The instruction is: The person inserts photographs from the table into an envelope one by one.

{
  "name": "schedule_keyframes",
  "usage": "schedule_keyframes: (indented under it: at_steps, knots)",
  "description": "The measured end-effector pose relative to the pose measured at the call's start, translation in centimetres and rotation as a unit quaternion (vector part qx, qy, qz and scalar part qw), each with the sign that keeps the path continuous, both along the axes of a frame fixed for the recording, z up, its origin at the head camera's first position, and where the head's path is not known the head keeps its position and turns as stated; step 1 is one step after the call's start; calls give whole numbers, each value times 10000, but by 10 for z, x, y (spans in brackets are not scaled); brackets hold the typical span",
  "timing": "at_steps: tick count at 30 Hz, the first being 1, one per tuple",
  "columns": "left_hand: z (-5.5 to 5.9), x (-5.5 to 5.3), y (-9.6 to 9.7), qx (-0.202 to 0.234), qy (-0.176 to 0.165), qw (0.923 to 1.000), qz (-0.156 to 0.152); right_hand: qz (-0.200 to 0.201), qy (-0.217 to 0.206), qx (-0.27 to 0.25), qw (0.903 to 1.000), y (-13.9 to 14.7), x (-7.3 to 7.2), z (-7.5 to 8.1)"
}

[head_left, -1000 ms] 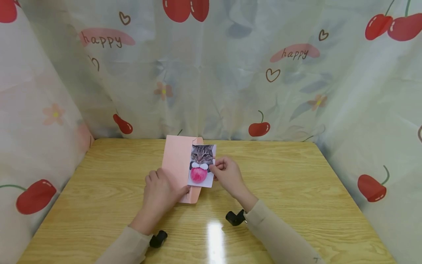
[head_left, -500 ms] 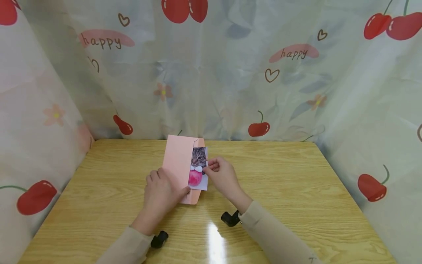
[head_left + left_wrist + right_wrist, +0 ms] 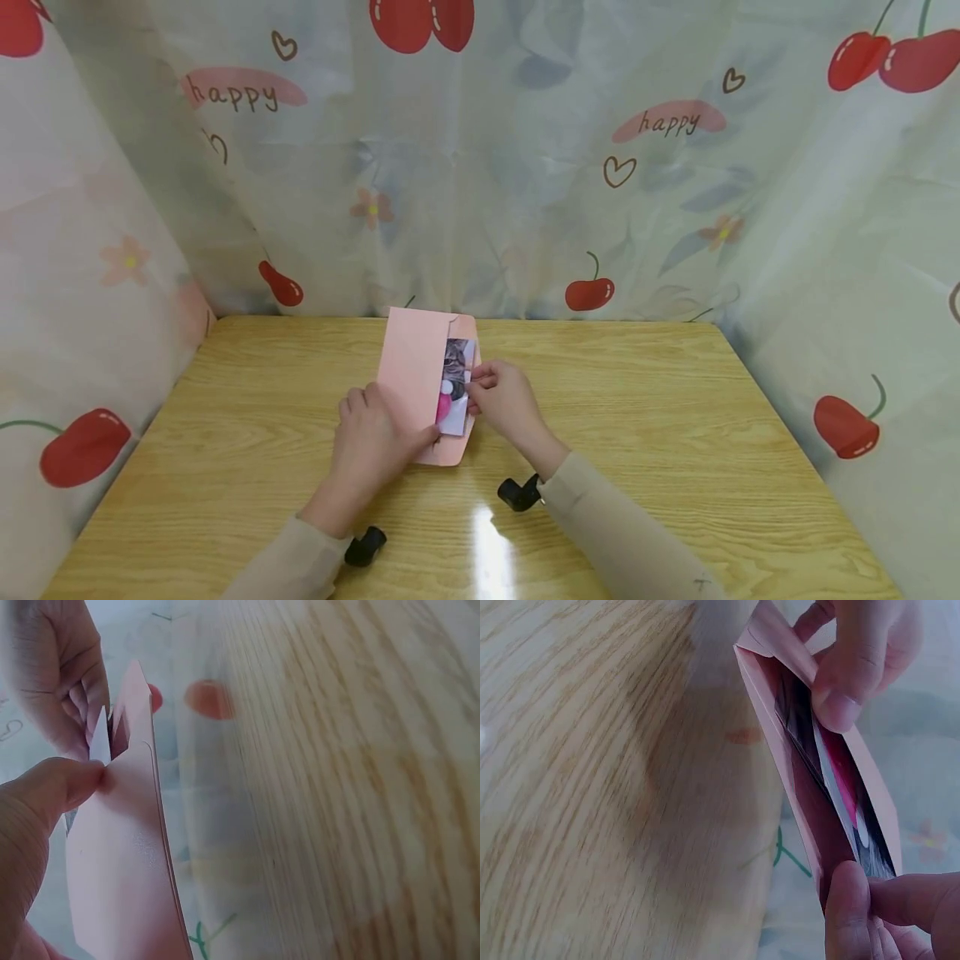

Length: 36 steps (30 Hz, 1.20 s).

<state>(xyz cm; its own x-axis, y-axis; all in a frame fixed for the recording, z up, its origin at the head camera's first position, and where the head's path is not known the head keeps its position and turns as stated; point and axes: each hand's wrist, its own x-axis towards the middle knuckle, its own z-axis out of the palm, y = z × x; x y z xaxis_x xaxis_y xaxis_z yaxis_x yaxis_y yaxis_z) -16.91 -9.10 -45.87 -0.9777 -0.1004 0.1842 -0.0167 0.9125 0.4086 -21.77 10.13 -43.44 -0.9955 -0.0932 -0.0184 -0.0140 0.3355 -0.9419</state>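
Note:
A pink envelope (image 3: 411,354) is held up over the table with its mouth toward the right. My left hand (image 3: 372,437) grips its lower left part, the thumb (image 3: 838,711) at the edge of the opening. Partly inside the envelope is a photo (image 3: 455,392) of a tabby cat with a pink ball; only a strip of it sticks out in the head view. My right hand (image 3: 506,404) pinches the photo's outer edge between thumb and fingers. In the right wrist view the envelope's mouth gapes, and dark edges show within beside the cat photo (image 3: 842,776).
The wood-grain table (image 3: 660,433) extends around both hands. A curtain (image 3: 517,167) printed with cherries and hearts hangs behind it and at both sides. Black camera mounts (image 3: 519,493) sit at the wrists, below the sleeves.
My right hand has moved left, sliding the photo deeper into the envelope, so less of the cat shows. The envelope has shifted slightly right with my left hand.

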Motion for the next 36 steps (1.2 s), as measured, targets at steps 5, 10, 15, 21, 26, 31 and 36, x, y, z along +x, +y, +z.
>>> schedule_keyframes:
  at_steps: [5,10,15,21,26,31,36]
  knots:
    - [2,3,2,122,64,9999,-92,95,-66,-15,9999,-11,0,-5]
    - [2,6,3,180,201,9995,-162,146,-97,-93,9998,-19,2,-10]
    - [3,8,3,149,287,9993,-183,154,-71,-149,9997,-21,2,-12]
    - [-2,6,-2,-14,205,9997,-94,410,-92,-27,9991,-17,3,-15]
    - [-7,-1,-11,-233,-53,9997,6,381,194,157,9990,5,2,-15]
    - [-8,-5,-21,-369,-369,9986,15,236,202,402,9987,37,-1,-14]
    - [-12,-8,-28,-523,-664,9964,-25,272,147,701,9971,54,-1,-12]
